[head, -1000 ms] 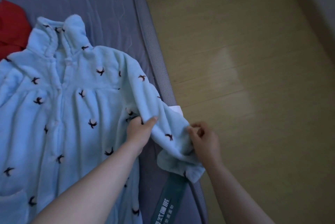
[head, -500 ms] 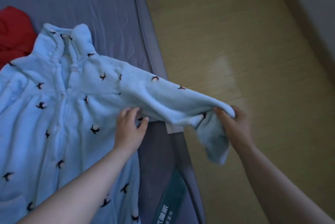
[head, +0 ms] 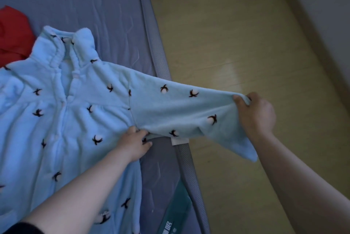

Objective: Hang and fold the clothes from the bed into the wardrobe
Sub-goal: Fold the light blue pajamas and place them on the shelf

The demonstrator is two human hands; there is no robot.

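A light blue fleece robe (head: 79,120) with small dark and white motifs lies front up on the grey bed (head: 94,2), collar toward the far side. Its right sleeve (head: 180,108) is stretched out sideways past the mattress edge over the floor. My right hand (head: 254,114) grips the sleeve near the cuff, and the cuff end hangs down below it. My left hand (head: 135,143) pinches the fabric at the armpit, where the sleeve meets the body.
A red garment (head: 13,35) lies on the bed at the far left, partly under the robe's shoulder. The mattress edge (head: 161,59) runs diagonally, with a teal label (head: 176,213) near me. Wooden floor (head: 236,35) and a wall base (head: 312,25) lie to the right.
My right hand pulled the bunched sleeve out to the right until it is stretched straight over the floor. My left hand shifted from the sleeve to the armpit seam.
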